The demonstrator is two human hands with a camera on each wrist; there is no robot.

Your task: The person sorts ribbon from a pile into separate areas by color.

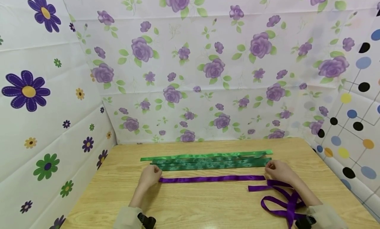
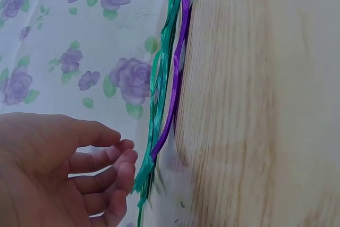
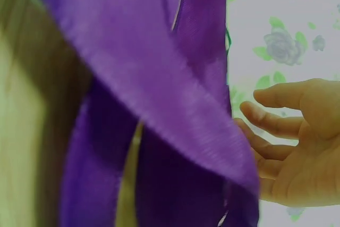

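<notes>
A purple ribbon strip (image 1: 212,179) lies straight across the table, in front of several dark green ribbon strips (image 1: 213,164) and a bright green ribbon strip (image 1: 205,155). At the left ends of the purple and dark green strips is my left hand (image 1: 150,175), its fingers loosely bent; the left wrist view shows no ribbon between thumb and fingers. My right hand (image 1: 280,171) is by the right ends of the same strips. In the right wrist view its thumb and fingers are parted with nothing between them. Whether fingertips touch the ribbons is unclear.
A loose tangle of purple ribbon (image 1: 291,206) lies under and beside the right forearm, one cut end pointing left. The wooden table (image 1: 190,206) meets a floral cloth backdrop (image 1: 193,116) at its far edge, with patterned cloths at both sides.
</notes>
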